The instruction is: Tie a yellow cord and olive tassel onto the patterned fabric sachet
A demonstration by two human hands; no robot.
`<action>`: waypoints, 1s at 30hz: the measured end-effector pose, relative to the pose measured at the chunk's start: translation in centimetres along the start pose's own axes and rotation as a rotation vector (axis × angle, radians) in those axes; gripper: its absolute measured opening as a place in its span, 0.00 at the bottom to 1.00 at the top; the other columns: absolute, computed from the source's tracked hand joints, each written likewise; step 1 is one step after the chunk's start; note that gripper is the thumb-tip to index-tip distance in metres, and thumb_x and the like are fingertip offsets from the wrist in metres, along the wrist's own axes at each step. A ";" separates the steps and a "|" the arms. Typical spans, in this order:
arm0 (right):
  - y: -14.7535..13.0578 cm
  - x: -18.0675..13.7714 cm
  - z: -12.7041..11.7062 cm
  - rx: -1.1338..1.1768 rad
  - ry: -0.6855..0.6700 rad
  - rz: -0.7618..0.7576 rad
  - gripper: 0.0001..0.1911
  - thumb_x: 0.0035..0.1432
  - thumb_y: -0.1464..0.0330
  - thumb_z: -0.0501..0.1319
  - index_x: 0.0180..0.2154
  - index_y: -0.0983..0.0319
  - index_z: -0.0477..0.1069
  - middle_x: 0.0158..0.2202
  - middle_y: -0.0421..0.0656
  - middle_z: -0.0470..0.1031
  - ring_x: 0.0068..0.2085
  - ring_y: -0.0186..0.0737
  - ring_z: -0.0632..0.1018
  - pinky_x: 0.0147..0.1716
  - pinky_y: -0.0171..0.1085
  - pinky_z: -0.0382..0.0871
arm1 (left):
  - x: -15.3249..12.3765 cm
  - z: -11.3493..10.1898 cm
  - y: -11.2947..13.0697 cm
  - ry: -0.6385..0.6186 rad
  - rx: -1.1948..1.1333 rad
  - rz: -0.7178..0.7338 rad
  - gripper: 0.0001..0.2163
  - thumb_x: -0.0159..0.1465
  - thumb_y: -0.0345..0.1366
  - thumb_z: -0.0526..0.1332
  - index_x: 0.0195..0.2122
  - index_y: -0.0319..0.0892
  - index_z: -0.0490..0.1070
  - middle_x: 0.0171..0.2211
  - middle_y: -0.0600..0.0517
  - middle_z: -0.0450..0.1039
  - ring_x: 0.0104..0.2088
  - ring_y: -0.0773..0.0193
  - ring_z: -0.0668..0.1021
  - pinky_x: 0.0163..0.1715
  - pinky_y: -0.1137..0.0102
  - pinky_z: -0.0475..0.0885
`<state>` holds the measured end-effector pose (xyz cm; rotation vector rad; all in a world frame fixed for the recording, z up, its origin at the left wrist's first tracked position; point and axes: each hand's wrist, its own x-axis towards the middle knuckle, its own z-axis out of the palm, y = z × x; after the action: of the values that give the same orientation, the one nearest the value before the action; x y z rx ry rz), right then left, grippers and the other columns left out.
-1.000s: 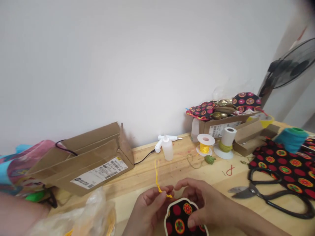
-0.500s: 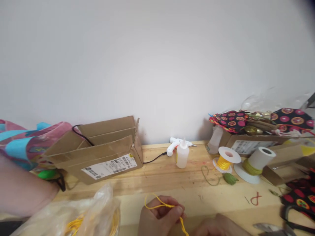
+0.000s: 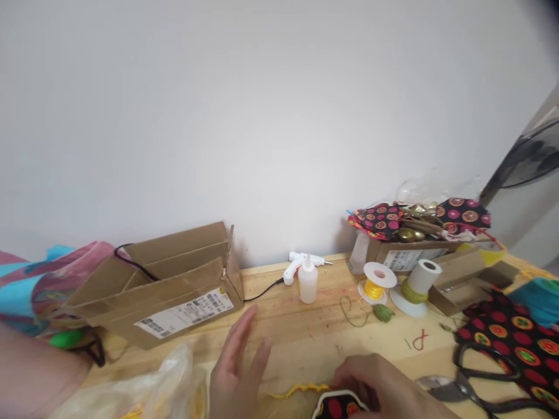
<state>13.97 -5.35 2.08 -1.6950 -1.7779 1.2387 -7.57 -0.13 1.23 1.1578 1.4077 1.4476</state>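
My left hand is raised above the table at the bottom middle, fingers apart, with nothing in it. At the lower edge, my right hand is closed on a patterned fabric piece, dark with red and orange motifs and a pale border. A twisted yellow cord runs left from beside that piece, between my two hands. Where the cord joins the piece is hidden by my right fingers. The lower part of the piece is cut off by the frame.
Scissors lie to the right beside dark patterned fabric. Farther back stand a yellow cord spool, a green cord spool, a glue bottle and a glue gun. On the left are a cardboard box and plastic bag.
My left hand has let go of the yellow cord and opened, moving left. The fabric piece has come into view in my right hand. The view has turned somewhat right.
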 end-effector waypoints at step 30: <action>-0.8 2.1 3.0 -0.336 0.191 -0.140 0.03 0.38 0.69 0.61 0.22 0.59 0.73 0.23 0.39 0.74 0.24 0.34 0.72 0.21 0.29 0.55 | -2.2 2.0 1.0 -0.571 0.884 0.223 0.17 0.57 0.45 0.51 0.18 0.43 0.70 0.20 0.48 0.71 0.25 0.59 0.71 0.26 0.70 0.59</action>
<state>10.72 -4.25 0.53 -1.7579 -2.0288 0.7223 -5.06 -1.75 1.94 2.1183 1.5381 0.4783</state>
